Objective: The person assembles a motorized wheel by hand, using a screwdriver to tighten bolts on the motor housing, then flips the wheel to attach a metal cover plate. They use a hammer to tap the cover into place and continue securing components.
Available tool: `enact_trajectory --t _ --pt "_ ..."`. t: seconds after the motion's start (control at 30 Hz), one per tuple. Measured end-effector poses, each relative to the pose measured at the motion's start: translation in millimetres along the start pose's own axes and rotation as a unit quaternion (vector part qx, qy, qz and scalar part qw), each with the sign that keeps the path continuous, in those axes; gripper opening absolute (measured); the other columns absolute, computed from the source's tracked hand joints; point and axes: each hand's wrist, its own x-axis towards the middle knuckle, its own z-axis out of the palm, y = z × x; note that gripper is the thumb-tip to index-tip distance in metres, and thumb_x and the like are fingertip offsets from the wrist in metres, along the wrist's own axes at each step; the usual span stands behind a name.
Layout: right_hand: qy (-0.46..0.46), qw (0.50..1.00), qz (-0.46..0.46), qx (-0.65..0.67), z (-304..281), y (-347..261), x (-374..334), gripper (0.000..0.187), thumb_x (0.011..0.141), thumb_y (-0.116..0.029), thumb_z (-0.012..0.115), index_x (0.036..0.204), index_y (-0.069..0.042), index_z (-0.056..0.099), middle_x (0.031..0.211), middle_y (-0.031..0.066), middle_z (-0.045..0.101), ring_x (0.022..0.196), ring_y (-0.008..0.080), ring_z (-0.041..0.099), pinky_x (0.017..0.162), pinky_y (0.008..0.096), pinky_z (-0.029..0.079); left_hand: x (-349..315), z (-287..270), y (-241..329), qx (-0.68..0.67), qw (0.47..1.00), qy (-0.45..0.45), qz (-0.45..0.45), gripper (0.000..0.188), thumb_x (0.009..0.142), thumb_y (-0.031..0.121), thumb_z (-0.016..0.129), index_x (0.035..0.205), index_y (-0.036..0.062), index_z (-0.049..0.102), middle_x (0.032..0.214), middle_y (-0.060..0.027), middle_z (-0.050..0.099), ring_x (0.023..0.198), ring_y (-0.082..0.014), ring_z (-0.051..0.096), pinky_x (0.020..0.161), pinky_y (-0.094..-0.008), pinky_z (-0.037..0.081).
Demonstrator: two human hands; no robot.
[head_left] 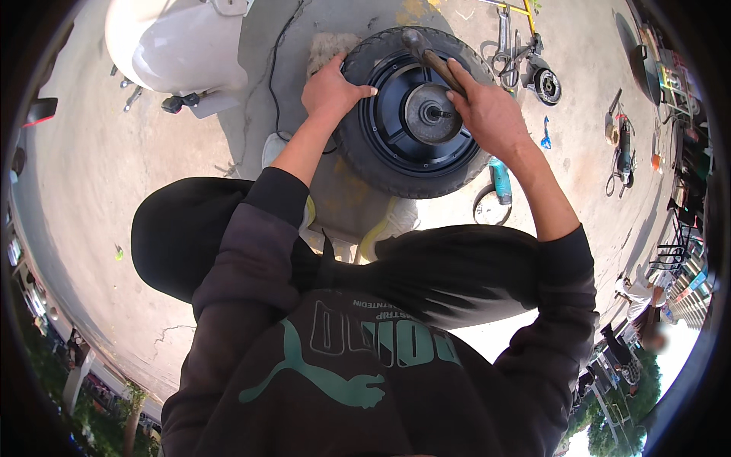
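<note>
A wheel with a black tyre [358, 156] and a dark hub motor [392, 91] lies flat on the ground in front of me. A round metal brake drum [426, 126] with a shaft sticks up at its centre. My left hand [333, 93] grips the tyre's left side, thumb reaching over onto the rim. In my right hand [487, 107] is a hammer [438, 67], held by its handle, with its head over the far part of the wheel. My right fingertips are above the drum's right edge; whether they touch it I cannot tell.
Beyond the wheel's right side lie wrenches [503, 34] and a round black part [547, 86]. A teal power tool [500, 181] sits by the near right tyre edge. A white scooter body [175, 46] stands at far left, with a black cable [274, 72] nearby.
</note>
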Motion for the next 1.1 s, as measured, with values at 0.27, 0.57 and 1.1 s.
enact_trajectory --t 0.27,0.57,1.1 --pt "-0.027 1.0 0.011 -0.011 -0.8 3.7 1.0 0.054 0.105 -0.03 0.054 0.155 -0.014 0.042 0.092 0.0209 0.073 0.086 0.0437 0.07 0.077 0.0539 0.055 -2.3 -3.7 3.6 0.002 1.0 -0.004 -0.002 0.098 0.061 0.048 0.096 0.147 0.0224 0.057 0.129 -0.0065 0.072 0.119 -0.0271 0.068 0.097 -0.0408 0.056" --pt "-0.028 0.999 0.003 -0.044 -2.5 -0.9 2.5 0.054 0.105 -0.029 0.055 0.155 -0.013 0.042 0.088 0.0204 0.073 0.084 0.0425 0.07 0.075 0.0534 0.056 3.6 -0.1 0.8 -0.001 1.0 -0.002 0.004 0.098 0.061 0.047 0.096 0.147 0.0208 0.057 0.129 -0.0065 0.072 0.119 -0.0263 0.069 0.097 -0.0404 0.056" --pt "-0.02 1.0 0.017 -0.013 2.0 5.6 2.2 0.053 0.104 -0.029 0.056 0.154 -0.015 0.045 0.09 0.0222 0.073 0.084 0.0438 0.07 0.074 0.0534 0.056 3.5 -3.2 6.1 0.004 1.0 -0.01 -0.002 0.094 0.063 0.047 0.095 0.145 0.0216 0.058 0.127 -0.0063 0.073 0.117 -0.0268 0.069 0.095 -0.0415 0.057"
